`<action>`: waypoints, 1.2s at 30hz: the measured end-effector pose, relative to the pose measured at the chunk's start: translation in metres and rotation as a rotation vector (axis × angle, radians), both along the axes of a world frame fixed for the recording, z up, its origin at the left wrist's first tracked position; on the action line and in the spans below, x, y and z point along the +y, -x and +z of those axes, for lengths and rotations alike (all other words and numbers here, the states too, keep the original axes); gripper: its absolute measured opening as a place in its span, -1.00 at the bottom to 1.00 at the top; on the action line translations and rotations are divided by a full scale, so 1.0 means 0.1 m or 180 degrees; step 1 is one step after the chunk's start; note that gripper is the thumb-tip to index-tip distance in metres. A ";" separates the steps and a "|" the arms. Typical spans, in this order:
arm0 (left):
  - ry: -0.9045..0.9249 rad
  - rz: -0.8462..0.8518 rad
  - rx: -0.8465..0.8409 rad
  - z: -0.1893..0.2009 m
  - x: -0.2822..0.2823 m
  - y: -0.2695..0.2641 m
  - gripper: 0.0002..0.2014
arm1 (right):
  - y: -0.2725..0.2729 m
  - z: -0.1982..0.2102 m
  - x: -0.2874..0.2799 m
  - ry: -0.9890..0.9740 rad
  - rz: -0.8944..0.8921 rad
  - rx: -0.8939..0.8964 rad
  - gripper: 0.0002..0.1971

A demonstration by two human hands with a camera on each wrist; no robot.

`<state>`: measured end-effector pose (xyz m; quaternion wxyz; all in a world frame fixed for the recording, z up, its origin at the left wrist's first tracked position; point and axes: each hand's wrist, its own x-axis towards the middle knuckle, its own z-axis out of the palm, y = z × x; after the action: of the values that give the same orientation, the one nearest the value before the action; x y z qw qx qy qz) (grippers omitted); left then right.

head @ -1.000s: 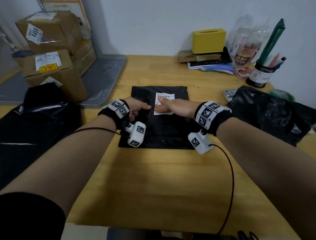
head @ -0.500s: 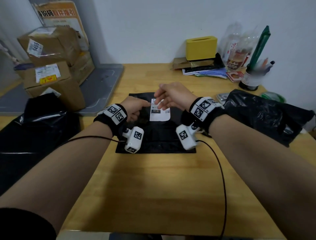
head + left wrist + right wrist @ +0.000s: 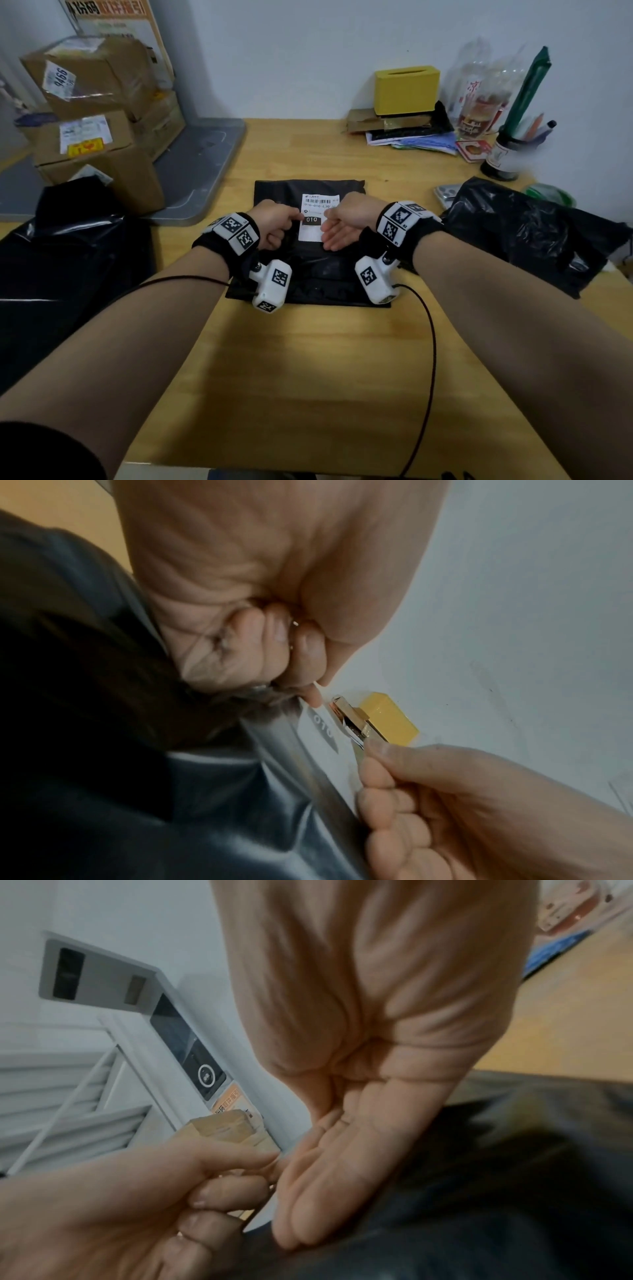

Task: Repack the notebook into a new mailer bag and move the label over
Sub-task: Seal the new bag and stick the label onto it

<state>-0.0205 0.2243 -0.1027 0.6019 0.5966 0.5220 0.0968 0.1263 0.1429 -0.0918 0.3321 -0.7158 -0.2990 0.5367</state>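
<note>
label: The white label (image 3: 319, 216) lies on the upper middle of the black mailer bag (image 3: 310, 267), with the barcode at its far end and the dark "010" block in the middle. I cannot tell if it is already fully stuck down or if one edge is free.
long axis: The label runs from near to far, parallel to the side edges of the bag. Both my hands come at it across this axis, one from each side.
left hand: My left hand (image 3: 274, 224) is at the left edge of the label. Its fingers (image 3: 274, 639) are curled in, and thumb and forefinger pinch at this edge, beside the "010" block.
right hand: My right hand (image 3: 346, 222) is at the right edge, palm turned up and inward. Its fingers (image 3: 329, 1185) are straight and together and they touch the label with their side; they grip nothing.
nearer hand: Both hands touch the label, so neither is nearer. I judge that the left one holds and the right one is free to smooth the paper.
mailer bag: It lies flat in the middle of the worktop (image 3: 308, 377), far edge toward the wall. I suppose the notebook is inside, but it is hidden.
around: More black bags (image 3: 534, 233) lie at the right edge, and a yellow box (image 3: 406, 89) stands at the far edge.
</note>
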 end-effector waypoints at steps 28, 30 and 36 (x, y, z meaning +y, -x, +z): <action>0.0559 -0.0035 -0.0024 0.00 0.06 0.15 -0.71 | 0.08 -0.04 -0.05 0.0271 0.0091 0.1088 -0.66; 0.0553 -0.0046 -0.0064 -0.01 0.06 0.15 -0.72 | 0.09 0.01 -0.09 0.0408 0.0290 0.0770 -0.67; 0.0763 -0.0042 -0.0174 -0.02 0.13 0.18 -0.70 | -0.05 0.15 0.09 -0.0638 -0.0484 0.1202 -0.68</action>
<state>-0.0385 0.2369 -0.1043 0.6835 0.5209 0.5093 0.0459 0.1312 0.1520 -0.0765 0.4911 -0.5865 -0.2286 0.6021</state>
